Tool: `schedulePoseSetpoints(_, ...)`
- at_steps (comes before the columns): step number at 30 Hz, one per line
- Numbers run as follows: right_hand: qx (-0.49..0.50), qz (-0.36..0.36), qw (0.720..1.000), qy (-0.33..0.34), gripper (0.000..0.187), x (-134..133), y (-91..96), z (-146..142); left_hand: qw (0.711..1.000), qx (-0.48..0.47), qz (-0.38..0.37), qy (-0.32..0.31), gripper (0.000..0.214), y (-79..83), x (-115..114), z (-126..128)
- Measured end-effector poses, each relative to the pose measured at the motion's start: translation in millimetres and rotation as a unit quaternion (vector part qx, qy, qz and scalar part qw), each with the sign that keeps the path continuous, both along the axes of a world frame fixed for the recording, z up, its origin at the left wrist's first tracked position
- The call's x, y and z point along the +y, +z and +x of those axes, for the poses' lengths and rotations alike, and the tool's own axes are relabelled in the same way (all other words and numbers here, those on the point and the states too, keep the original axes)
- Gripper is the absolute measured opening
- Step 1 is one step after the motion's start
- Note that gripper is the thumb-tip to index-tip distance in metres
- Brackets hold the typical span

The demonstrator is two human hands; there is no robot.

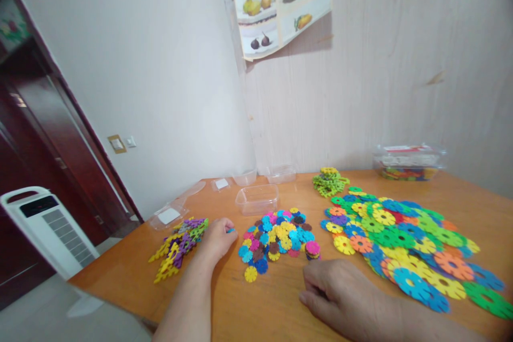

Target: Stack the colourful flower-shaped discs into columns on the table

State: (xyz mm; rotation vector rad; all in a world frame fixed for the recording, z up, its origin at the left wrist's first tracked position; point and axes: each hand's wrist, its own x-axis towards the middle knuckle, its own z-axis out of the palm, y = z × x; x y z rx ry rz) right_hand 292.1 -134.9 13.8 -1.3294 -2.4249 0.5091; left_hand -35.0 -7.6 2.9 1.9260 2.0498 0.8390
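Note:
My left hand rests on the wooden table with its fingers curled, pinching a small blue disc at its fingertips. It lies between a joined cluster of yellow, purple and green pieces and a pile of small coloured snowflake discs. My right hand lies knuckles up on the table near the front edge, fingers bent under, just in front of a short stack of small discs. Whether it holds anything is hidden.
A big spread of large coloured discs covers the right side. A green-yellow cluster lies behind it. Clear plastic tubs and lids stand at the back, and a filled box by the wall. A white fan unit stands at the left.

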Motion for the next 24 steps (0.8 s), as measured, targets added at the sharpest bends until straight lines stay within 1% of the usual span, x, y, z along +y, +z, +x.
schedulePoseSetpoints(2, 0.000, 0.000, 1.000, 0.000, 0.026, 0, -0.2, 0, 1.000, 0.006, 0.008, -0.007, 0.013, 0.2, 0, 2)
schedulePoseSetpoints(4, 0.000, -0.002, 1.000, -0.001, 0.026, 0, 0.1, 0, 0.999, 0.015, 0.031, -0.011, 0.018, 1.4, -1, 4)
schedulePoseSetpoints(7, 0.000, -0.004, 1.000, -0.002, 0.026, -1, 1.6, 0, 0.995, 0.054, 0.069, -0.039, 0.028, 8.2, -6, 12)
schedulePoseSetpoints(10, -0.002, -0.004, 1.000, -0.005, 0.026, -2, 3.6, -1, 0.988, 0.106, 0.064, -0.094, 0.029, 18.6, -14, 26)
schedulePoseSetpoints(12, -0.003, -0.004, 1.000, -0.006, 0.026, -2, 4.6, -1, 0.985, 0.125, 0.040, -0.111, 0.028, 24.3, -18, 36)
schedulePoseSetpoints(15, -0.002, -0.005, 1.000, -0.005, 0.026, -2, 5.1, -2, 0.984, 0.144, 0.014, -0.106, 0.023, 27.8, -20, 45)
schedulePoseSetpoints(18, -0.004, 0.000, 1.000, -0.005, 0.025, -1, 4.0, -2, 0.981, 0.160, 0.014, -0.109, 0.018, 26.4, -20, 48)
schedulePoseSetpoints(21, -0.001, 0.004, 1.000, -0.006, 0.026, -1, 1.8, -1, 0.978, 0.173, 0.034, -0.108, 0.019, 24.4, -18, 48)
schedulePoseSetpoints(24, 0.003, 0.005, 1.000, -0.005, 0.026, 0, 0.4, -1, 0.981, 0.160, 0.073, -0.079, 0.026, 25.3, -15, 44)
